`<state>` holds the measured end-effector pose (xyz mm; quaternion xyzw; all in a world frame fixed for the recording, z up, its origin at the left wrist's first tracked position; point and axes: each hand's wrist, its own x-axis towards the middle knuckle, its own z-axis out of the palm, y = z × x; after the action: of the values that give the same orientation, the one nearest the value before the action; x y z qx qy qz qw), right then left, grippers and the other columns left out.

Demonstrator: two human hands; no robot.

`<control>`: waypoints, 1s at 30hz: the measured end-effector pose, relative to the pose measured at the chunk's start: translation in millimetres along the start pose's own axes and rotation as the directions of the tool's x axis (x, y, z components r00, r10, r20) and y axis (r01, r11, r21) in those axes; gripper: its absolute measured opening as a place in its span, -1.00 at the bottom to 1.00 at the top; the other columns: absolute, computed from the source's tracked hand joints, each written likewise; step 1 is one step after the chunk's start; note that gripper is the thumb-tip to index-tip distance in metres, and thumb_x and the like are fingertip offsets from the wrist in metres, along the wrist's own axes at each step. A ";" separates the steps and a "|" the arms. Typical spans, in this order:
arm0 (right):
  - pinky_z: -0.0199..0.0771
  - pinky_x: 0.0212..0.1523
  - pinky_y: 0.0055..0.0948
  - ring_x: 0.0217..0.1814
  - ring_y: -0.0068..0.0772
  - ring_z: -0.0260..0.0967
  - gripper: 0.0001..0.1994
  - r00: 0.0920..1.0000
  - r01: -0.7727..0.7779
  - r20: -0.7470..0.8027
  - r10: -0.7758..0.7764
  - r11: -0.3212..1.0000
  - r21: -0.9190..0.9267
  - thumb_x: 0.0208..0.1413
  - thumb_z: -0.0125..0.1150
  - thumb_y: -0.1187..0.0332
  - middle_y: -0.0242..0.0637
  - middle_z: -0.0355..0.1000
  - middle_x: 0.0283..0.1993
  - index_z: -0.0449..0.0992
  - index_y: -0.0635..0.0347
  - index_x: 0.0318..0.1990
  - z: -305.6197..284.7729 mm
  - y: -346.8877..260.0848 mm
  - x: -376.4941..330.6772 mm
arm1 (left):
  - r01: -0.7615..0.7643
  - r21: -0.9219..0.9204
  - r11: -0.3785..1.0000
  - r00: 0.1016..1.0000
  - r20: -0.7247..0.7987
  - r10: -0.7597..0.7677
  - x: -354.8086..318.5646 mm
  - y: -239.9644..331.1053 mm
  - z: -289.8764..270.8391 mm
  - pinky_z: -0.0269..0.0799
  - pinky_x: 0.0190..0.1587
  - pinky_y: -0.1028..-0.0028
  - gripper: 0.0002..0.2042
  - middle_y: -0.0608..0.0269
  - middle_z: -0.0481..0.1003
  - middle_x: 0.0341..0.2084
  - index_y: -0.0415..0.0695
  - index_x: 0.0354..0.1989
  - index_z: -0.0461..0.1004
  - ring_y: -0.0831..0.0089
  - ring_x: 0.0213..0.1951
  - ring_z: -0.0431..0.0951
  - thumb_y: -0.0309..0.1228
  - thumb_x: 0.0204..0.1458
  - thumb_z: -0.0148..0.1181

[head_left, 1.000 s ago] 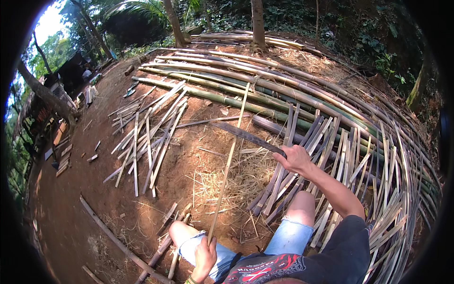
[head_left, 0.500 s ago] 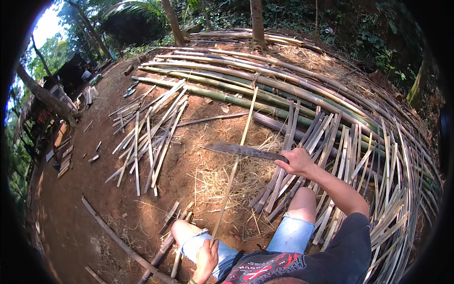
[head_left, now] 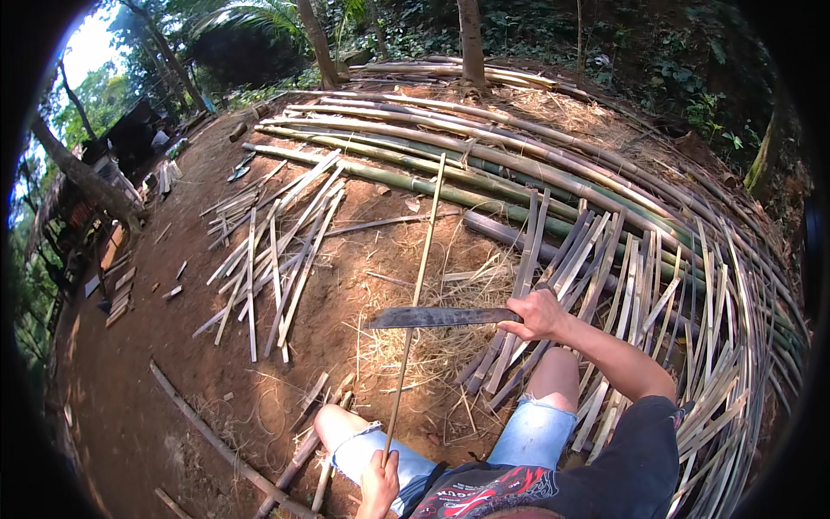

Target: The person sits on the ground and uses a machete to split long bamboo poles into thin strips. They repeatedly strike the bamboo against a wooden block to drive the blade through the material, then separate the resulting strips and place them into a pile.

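Observation:
My right hand (head_left: pixel 538 315) is wrapped round the handle of a machete (head_left: pixel 441 317), whose dark, broad blade points left. Beneath or against the blade runs a long thin bamboo strip (head_left: pixel 424 251), reaching from my lap out toward the bamboo poles. Its near end is in the closed fingers of my left hand (head_left: pixel 379 481), above my left thigh. The blade crosses the strip roughly midway; I cannot tell how firmly they touch. A heap of pale shavings (head_left: pixel 450 346) lies on the ground under the blade.
Long bamboo poles (head_left: pixel 510 143) lie stacked across the far side. Many split strips (head_left: pixel 640 285) spread to my right, and another pile of strips (head_left: pixel 277 251) lies left on bare soil. A thin pole (head_left: pixel 225 450) rests near left. Tree trunks (head_left: pixel 471 43) stand behind.
The machete has moved down along the strip toward me, its blade turning flatter to view. The strip's far end has swung left. Both hands keep their hold.

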<state>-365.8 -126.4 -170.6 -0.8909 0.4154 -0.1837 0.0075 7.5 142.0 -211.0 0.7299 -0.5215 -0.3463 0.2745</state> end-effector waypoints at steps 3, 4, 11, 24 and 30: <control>0.46 -0.49 0.01 -0.58 0.17 0.43 -0.44 0.957 -0.261 -0.142 0.251 0.964 -0.054 0.15 0.10 -0.18 0.03 0.38 -0.69 0.48 0.21 -0.51 -11.2 46.3 17.6 | -0.020 0.050 0.999 0.999 0.035 0.018 -8.9 -5.3 -2.2 0.32 -0.46 0.18 -0.69 -0.10 0.37 -0.67 -0.27 -0.46 0.39 0.05 -0.59 0.43 -0.27 0.22 0.12; 0.47 -0.47 0.02 -0.56 0.19 0.44 -0.42 0.902 -0.400 -0.226 0.367 0.908 -0.122 0.17 0.06 -0.19 0.06 0.39 -0.68 0.49 0.24 -0.51 -15.9 59.0 24.0 | -0.046 0.074 0.996 0.998 0.037 0.044 -10.1 -7.4 -1.7 0.32 -0.46 0.17 -0.69 -0.12 0.37 -0.67 -0.27 -0.46 0.39 0.02 -0.58 0.44 -0.27 0.22 0.11; 0.46 -0.52 -0.01 -0.65 0.09 0.41 -0.41 0.998 -0.059 0.022 0.060 0.997 -0.041 0.17 0.05 -0.23 -0.06 0.33 -0.75 0.44 0.17 -0.57 -18.8 3.5 13.5 | -0.039 0.060 0.997 0.998 0.047 0.036 -2.1 0.5 -1.3 0.32 -0.48 0.14 -0.69 -0.15 0.39 -0.68 -0.28 -0.46 0.40 -0.10 -0.57 0.44 -0.28 0.23 0.10; 0.39 -0.37 0.01 -0.42 0.23 0.45 -0.39 0.804 -0.501 -0.237 0.545 0.836 0.224 0.23 0.02 -0.14 0.13 0.42 -0.58 0.56 0.31 -0.51 -31.8 61.2 20.0 | 0.428 -0.479 0.767 0.802 0.593 -0.078 -2.3 -21.1 0.7 -0.03 -0.63 0.61 -0.55 0.54 0.14 -0.71 -0.07 -0.53 0.28 0.69 -0.69 0.08 -0.04 0.36 -0.14; 0.33 -0.52 -0.11 -0.60 0.07 0.40 -0.49 0.866 -0.411 -0.150 0.477 0.849 0.331 0.20 0.13 -0.05 -0.01 0.37 -0.69 0.56 0.26 -0.53 -15.1 -4.6 16.7 | 0.607 -0.575 0.549 0.708 0.705 -0.045 9.6 -27.6 -0.8 -0.05 -0.63 0.63 -0.52 0.52 0.09 -0.68 -0.09 -0.45 0.26 0.70 -0.68 0.04 0.07 0.33 -0.17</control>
<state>-357.6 -133.7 -150.4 -0.7320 0.5779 -0.3359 0.1321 26.0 141.4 -233.6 0.4696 -0.2212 -0.8004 0.2999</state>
